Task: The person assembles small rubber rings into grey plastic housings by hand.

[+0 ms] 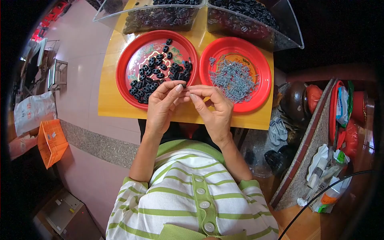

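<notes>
Near the centre of the frame, a small black piece shows at the fingertips of the left hand, whose grip is pinched narrow on it. Its long axis is mostly covered by fingers (the loose ones are oval, with two holes), so I cannot tell which way it points. It lies up and left of the thumb of the right hand; the left hand is nearer. The right fingertips sit just beside it; whether that grip holds anything, I cannot tell. Above, on the yellow table, loose black pieces fill part of the left red tray; grey screw-like pieces lie in the right red tray.
</notes>
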`<action>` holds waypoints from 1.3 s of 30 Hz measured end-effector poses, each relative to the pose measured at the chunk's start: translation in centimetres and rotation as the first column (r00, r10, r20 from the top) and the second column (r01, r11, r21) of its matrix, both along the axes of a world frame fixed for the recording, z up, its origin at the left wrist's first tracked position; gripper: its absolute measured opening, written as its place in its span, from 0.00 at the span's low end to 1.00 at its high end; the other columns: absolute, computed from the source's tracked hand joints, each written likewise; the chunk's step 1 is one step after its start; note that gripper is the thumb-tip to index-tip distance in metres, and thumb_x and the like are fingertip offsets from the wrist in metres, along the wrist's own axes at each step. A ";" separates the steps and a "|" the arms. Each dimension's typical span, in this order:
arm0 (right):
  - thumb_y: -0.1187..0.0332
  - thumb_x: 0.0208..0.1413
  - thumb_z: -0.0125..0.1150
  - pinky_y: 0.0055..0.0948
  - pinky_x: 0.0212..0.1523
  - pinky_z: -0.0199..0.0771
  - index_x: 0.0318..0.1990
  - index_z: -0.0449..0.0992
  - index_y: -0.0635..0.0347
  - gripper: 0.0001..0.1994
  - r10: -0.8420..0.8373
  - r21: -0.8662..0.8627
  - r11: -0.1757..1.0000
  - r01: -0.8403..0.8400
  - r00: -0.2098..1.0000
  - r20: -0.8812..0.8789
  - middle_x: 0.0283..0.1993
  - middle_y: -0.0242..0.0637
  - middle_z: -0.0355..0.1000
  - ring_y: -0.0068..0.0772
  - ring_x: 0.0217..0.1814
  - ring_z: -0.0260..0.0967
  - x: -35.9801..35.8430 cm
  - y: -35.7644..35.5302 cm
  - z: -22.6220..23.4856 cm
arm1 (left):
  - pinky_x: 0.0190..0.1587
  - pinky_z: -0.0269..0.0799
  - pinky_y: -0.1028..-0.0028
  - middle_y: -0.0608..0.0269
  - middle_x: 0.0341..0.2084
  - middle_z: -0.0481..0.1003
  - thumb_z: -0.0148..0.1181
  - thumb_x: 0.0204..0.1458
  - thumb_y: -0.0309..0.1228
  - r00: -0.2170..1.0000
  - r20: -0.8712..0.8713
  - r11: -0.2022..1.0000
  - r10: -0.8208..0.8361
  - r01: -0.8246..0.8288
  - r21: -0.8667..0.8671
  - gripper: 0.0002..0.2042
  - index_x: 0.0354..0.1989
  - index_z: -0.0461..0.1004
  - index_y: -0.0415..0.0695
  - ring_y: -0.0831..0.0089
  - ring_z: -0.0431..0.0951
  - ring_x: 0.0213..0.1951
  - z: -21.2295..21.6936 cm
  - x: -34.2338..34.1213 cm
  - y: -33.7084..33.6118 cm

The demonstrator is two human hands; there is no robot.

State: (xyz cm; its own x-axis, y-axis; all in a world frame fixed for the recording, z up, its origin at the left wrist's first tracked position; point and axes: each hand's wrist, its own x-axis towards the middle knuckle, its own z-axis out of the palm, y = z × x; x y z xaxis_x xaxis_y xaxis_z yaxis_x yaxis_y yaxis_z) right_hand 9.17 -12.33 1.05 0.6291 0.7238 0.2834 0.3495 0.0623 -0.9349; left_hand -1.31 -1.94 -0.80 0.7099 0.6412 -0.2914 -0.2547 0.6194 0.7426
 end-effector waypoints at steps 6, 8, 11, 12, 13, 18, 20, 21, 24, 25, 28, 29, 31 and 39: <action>0.76 0.50 0.62 0.21 0.25 0.69 0.36 0.76 0.60 0.06 0.010 -0.043 0.999 -0.010 1.000 0.019 0.38 0.36 0.76 0.26 0.32 0.70 -0.5 0.5 0.0 | 0.40 0.74 0.78 0.60 0.35 0.76 0.55 0.56 0.26 1.000 0.011 1.000 0.019 -0.019 0.017 0.11 0.44 0.73 0.35 0.76 0.77 0.37 -0.1 0.1 0.3; 0.76 0.50 0.62 0.21 0.25 0.69 0.36 0.76 0.60 0.05 0.003 -0.045 0.999 -0.003 1.000 -0.006 0.38 0.36 0.76 0.26 0.31 0.69 -0.7 0.5 0.2 | 0.41 0.74 0.78 0.59 0.35 0.77 0.55 0.55 0.26 1.000 0.020 1.000 0.008 -0.008 -0.011 0.10 0.44 0.74 0.35 0.76 0.77 0.37 0.0 -0.1 0.4; 0.76 0.50 0.62 0.21 0.25 0.69 0.36 0.76 0.61 0.05 0.005 -0.046 0.999 -0.002 0.999 0.047 0.38 0.36 0.76 0.26 0.31 0.69 -0.7 0.4 0.6 | 0.41 0.74 0.78 0.60 0.35 0.77 0.56 0.55 0.25 1.000 0.020 1.000 0.005 -0.006 0.009 0.09 0.42 0.74 0.35 0.76 0.77 0.37 -0.3 -0.4 0.3; 0.77 0.50 0.61 0.21 0.26 0.70 0.36 0.76 0.61 0.06 -0.005 -0.047 0.999 0.007 0.999 0.041 0.38 0.35 0.76 0.26 0.32 0.70 -0.7 0.3 0.7 | 0.40 0.74 0.79 0.60 0.35 0.77 0.57 0.54 0.24 1.000 -0.011 0.999 0.019 -0.019 0.028 0.09 0.42 0.75 0.35 0.77 0.77 0.36 -0.2 -0.3 0.2; 0.77 0.50 0.61 0.21 0.26 0.70 0.36 0.76 0.61 0.06 0.002 -0.032 0.999 0.000 0.999 0.046 0.38 0.35 0.76 0.26 0.32 0.70 -0.6 0.2 0.6 | 0.40 0.74 0.79 0.61 0.34 0.77 0.59 0.52 0.24 0.999 -0.050 0.998 0.016 -0.013 0.063 0.09 0.42 0.75 0.36 0.78 0.77 0.35 -0.2 -0.3 0.1; 0.77 0.50 0.61 0.21 0.27 0.70 0.36 0.76 0.61 0.06 -0.025 -0.051 0.998 0.025 1.000 0.013 0.38 0.36 0.75 0.25 0.34 0.70 -0.8 -0.2 0.4 | 0.41 0.74 0.80 0.62 0.34 0.77 0.59 0.51 0.22 0.998 -0.055 0.992 0.010 -0.003 0.126 0.13 0.46 0.73 0.36 0.79 0.77 0.34 -0.1 -0.1 -0.3; 0.77 0.51 0.60 0.21 0.29 0.70 0.37 0.76 0.62 0.05 -0.031 -0.072 0.997 0.029 0.999 -0.020 0.39 0.37 0.75 0.25 0.35 0.71 -0.8 -0.1 0.7 | 0.41 0.74 0.79 0.61 0.34 0.77 0.59 0.51 0.22 0.997 -0.075 0.992 0.007 0.003 0.128 0.13 0.46 0.73 0.36 0.78 0.77 0.35 0.0 -0.2 -0.1; 0.77 0.51 0.60 0.21 0.29 0.70 0.37 0.76 0.62 0.05 -0.029 -0.079 0.996 0.027 0.999 -0.025 0.39 0.37 0.75 0.25 0.35 0.71 -0.7 -0.1 0.7 | 0.40 0.74 0.79 0.60 0.34 0.77 0.59 0.51 0.22 0.995 -0.097 0.991 -0.022 0.034 0.127 0.12 0.45 0.73 0.36 0.77 0.77 0.35 0.0 -0.4 0.0; 0.76 0.52 0.60 0.22 0.32 0.69 0.36 0.75 0.62 0.04 -0.101 -0.015 0.995 0.102 0.994 0.039 0.38 0.36 0.74 0.25 0.35 0.71 0.0 0.3 0.2 | 0.40 0.75 0.78 0.58 0.32 0.78 0.58 0.52 0.23 0.997 -0.066 0.994 -0.035 0.042 0.103 0.08 0.40 0.75 0.35 0.75 0.78 0.35 0.0 -0.4 0.1; 0.76 0.52 0.60 0.22 0.32 0.69 0.36 0.75 0.62 0.04 -0.106 -0.035 0.994 0.107 0.994 0.035 0.38 0.36 0.74 0.25 0.35 0.71 0.1 0.3 0.1 | 0.40 0.75 0.77 0.58 0.32 0.78 0.58 0.52 0.23 0.997 -0.067 0.994 -0.034 0.041 0.102 0.07 0.39 0.75 0.35 0.74 0.78 0.35 0.1 -0.3 0.2; 0.76 0.52 0.59 0.19 0.31 0.67 0.36 0.75 0.63 0.04 -0.045 -0.010 0.999 0.044 0.989 -0.138 0.37 0.33 0.73 0.21 0.35 0.69 0.6 0.5 -0.1 | 0.39 0.75 0.78 0.56 0.33 0.78 0.57 0.53 0.23 0.996 -0.083 0.995 -0.032 0.040 0.094 0.08 0.40 0.75 0.35 0.74 0.79 0.34 0.3 -0.3 0.3; 0.76 0.52 0.59 0.19 0.31 0.67 0.36 0.75 0.63 0.04 -0.052 -0.022 0.999 0.049 0.989 -0.139 0.37 0.33 0.73 0.21 0.35 0.69 0.6 0.3 -0.2 | 0.39 0.76 0.78 0.55 0.33 0.78 0.57 0.53 0.23 0.997 -0.064 0.997 -0.034 0.038 0.073 0.08 0.40 0.74 0.34 0.74 0.79 0.34 0.4 -0.3 0.2; 0.75 0.54 0.58 0.18 0.30 0.66 0.36 0.76 0.63 0.04 0.001 -0.021 1.000 -0.008 0.948 -0.318 0.37 0.32 0.73 0.19 0.36 0.69 0.4 0.4 -0.4 | 0.39 0.76 0.77 0.54 0.33 0.77 0.56 0.54 0.24 0.997 -0.050 0.997 -0.059 0.061 0.045 0.08 0.41 0.73 0.34 0.73 0.79 0.34 0.2 -0.4 0.3; 0.68 0.57 0.57 0.14 0.24 0.68 0.40 0.76 0.60 0.07 -0.002 -0.040 0.999 -0.015 0.916 -0.401 0.35 0.28 0.75 0.13 0.30 0.69 -0.2 0.1 -0.6 | 0.38 0.77 0.76 0.53 0.33 0.77 0.54 0.55 0.24 0.995 -0.027 0.995 -0.097 0.097 -0.007 0.08 0.41 0.73 0.34 0.71 0.79 0.34 0.1 -0.7 0.0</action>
